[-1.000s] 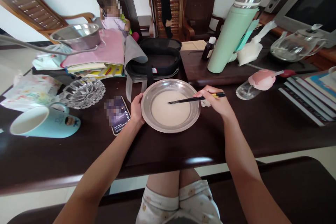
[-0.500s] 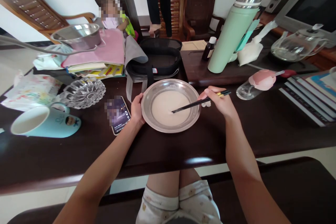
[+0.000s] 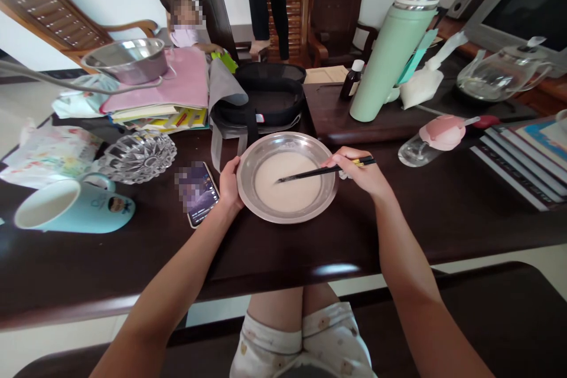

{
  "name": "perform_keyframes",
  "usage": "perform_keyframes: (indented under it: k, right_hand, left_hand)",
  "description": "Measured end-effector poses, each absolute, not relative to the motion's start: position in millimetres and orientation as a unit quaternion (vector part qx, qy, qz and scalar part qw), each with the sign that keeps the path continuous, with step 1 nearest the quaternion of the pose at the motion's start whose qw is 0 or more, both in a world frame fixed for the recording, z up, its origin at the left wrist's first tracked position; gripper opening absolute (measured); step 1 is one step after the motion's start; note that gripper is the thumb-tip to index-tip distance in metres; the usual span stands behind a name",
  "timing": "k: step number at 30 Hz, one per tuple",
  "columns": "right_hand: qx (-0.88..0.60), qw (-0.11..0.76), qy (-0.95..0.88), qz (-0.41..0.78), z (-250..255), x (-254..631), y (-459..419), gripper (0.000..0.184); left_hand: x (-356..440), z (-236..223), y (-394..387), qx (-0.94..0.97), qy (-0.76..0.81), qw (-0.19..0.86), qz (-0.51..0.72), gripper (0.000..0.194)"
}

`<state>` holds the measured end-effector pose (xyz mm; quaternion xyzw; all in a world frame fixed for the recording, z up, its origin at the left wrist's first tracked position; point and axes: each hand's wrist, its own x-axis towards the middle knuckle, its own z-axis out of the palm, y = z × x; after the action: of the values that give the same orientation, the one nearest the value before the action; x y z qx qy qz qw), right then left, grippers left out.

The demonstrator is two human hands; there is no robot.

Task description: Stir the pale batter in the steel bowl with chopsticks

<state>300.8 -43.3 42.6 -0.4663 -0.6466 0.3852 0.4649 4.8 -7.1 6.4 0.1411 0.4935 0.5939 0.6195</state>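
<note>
A round metal bowl (image 3: pixel 248 195) of milky, off-white liquid (image 3: pixel 290 189) rests on the dark table in front of me. My left hand (image 3: pixel 230 183) grips its left rim, with the fingers partly hidden beneath the edge. Over the right rim, my right hand (image 3: pixel 358 170) is closed around a pair of black chopsticks (image 3: pixel 310 173) with gold bands near the top. Their tips dip into the liquid left of the bowl's middle. A phone (image 3: pixel 199 196) with a lit screen lies just left of my left hand.
Left stand a light blue mug (image 3: pixel 95 209), a cut-glass bowl (image 3: pixel 144 156) and a metal basin (image 3: pixel 126 62) on stacked books. A green thermos (image 3: pixel 390 59), dark bottle (image 3: pixel 352 81) and glass teapot (image 3: pixel 496 77) stand behind right. A pink-topped cup (image 3: pixel 434 139) lies tilted near books (image 3: pixel 522 165). Two people are beyond.
My right hand has shifted left, carrying the chopsticks, whose tips have moved left through the liquid. My left hand stays on the rim. Beyond the table, the seated person's arm has moved.
</note>
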Motion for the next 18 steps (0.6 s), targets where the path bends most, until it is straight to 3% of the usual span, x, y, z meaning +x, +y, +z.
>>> perform_keyframes:
  k: [18]
  right_hand:
    - [-0.471,0.471,-0.629,0.402,44.8,301.3,-44.9,0.057]
  left_hand:
    - [4.6,4.9,-6.5,0.150,0.498,0.624,0.583,0.017]
